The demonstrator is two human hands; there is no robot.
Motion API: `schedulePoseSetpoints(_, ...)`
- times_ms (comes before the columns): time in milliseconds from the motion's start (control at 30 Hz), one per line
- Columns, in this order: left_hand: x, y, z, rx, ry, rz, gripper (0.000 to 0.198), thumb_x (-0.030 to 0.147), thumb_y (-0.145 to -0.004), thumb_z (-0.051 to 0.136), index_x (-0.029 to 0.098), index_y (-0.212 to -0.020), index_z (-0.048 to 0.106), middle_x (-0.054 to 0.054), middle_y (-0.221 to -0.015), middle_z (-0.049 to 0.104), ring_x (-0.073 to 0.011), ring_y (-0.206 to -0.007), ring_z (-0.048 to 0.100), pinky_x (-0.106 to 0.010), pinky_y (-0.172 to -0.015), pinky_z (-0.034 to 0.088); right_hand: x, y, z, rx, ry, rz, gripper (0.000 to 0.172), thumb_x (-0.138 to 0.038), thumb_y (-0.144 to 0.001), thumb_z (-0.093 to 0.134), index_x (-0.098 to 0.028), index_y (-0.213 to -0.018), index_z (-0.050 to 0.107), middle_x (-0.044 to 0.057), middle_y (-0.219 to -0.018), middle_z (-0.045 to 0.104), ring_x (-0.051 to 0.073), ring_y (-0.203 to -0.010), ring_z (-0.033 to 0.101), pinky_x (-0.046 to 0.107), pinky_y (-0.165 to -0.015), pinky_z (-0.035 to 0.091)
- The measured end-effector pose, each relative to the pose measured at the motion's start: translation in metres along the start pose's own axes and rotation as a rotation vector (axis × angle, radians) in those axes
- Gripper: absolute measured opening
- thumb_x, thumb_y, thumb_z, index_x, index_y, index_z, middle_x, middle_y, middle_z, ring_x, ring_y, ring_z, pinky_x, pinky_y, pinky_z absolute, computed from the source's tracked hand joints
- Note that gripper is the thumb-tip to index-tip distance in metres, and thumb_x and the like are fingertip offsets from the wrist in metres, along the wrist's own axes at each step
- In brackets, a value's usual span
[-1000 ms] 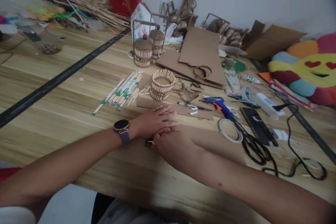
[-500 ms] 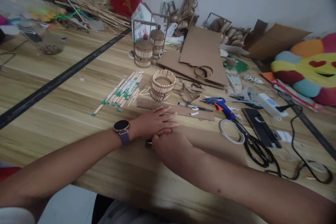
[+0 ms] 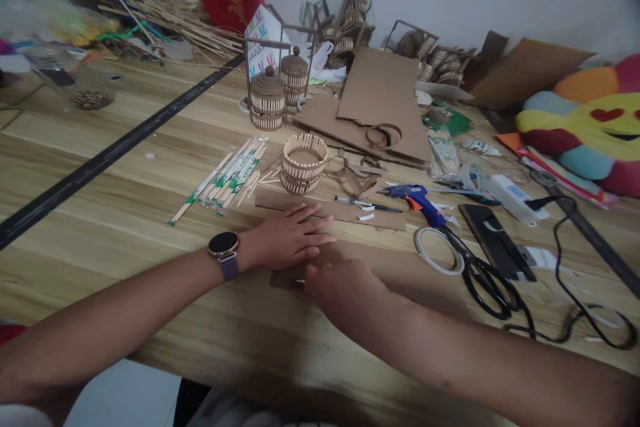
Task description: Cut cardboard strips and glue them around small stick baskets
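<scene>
**Brown cardboard sheet under both hands: light, stiff-ish, easy to crease**

So the thing in question is a flat brown cardboard sheet (image 3: 400,271) on the bench (image 3: 125,193), nearer the wearer than the little stick-walled tub (image 3: 304,163) and running off to the right of it. I'd expect it to weigh next to nothing and be stiff lying flat, but floppy-ish if you lift it by one corner. Dry matte surface, so probably not slippery, though the bench under it might let it slide. Press hard in one spot and I bet it dents. Best hold imo: a flat palm, or a pinch along a long edge, not a corner.

Left hand (image 3: 287,238) is in front of the tub, palm down, fingers spread, not wrapped around anything. It looks to be leaning on the sheet's far edge, fingertips over a narrow cardboard strip (image 3: 393,219). Right hand (image 3: 345,287) is curled tight around a mostly hidden tool (image 3: 299,281); only a pale tip shows.

Looks-wise: plain mid-brown, straight far edge, no print I can see. Middle's partly covered.
</scene>
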State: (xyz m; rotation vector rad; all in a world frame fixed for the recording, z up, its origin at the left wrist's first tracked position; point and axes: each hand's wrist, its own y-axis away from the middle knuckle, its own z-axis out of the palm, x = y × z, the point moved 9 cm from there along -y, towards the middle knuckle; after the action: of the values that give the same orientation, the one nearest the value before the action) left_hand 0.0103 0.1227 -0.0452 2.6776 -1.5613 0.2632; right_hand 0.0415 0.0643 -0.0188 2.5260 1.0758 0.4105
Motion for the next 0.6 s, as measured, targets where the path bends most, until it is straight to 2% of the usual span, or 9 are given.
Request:
schedulePoseSetpoints(233, 0.0, 0.001, 0.0, 0.035, -0.034, 0.005, 0.044, 0.039, -0.109, 0.039, 0.026, -0.15, 0.05, -0.007, -0.165, 0.034, -0.0352, -0.154, 0.023, -0.052, -0.122, 0.024, 0.03, 0.036, 0.018, -0.149, 0.008, 0.1, 0.03, 0.004, -0.085, 0.055, -0.013, -0.104, 0.071, 0.015, -0.086, 0.078, 0.027, -0.071, 0.078, 0.025, -0.049, 0.053)
schedulePoseSetpoints(400, 0.001, 0.003, -0.001, 0.048, -0.058, 0.024, 0.045, 0.039, -0.109, 0.036, 0.025, -0.15, 0.05, -0.007, -0.164, 0.036, -0.036, -0.153, 0.025, -0.053, -0.122, 0.025, 0.048, 0.054, 0.025, -0.11, 0.004, 0.137, 0.033, 0.003, -0.084, 0.055, -0.016, -0.107, 0.07, 0.013, -0.087, 0.079, 0.025, -0.069, 0.077, 0.024, -0.045, 0.043)
schedulePoseSetpoints(600, -0.001, 0.005, 0.001, 0.085, -0.07, 0.032, 0.045, 0.038, -0.109, 0.035, 0.026, -0.151, 0.048, -0.006, -0.164, 0.036, -0.0344, -0.154, 0.021, -0.053, -0.122, 0.025, 0.072, 0.08, 0.045, -0.063, 0.013, 0.165, 0.035, 0.001, -0.086, 0.051, -0.018, -0.108, 0.071, 0.009, -0.076, 0.077, 0.023, -0.059, 0.073, 0.026, -0.042, 0.032)
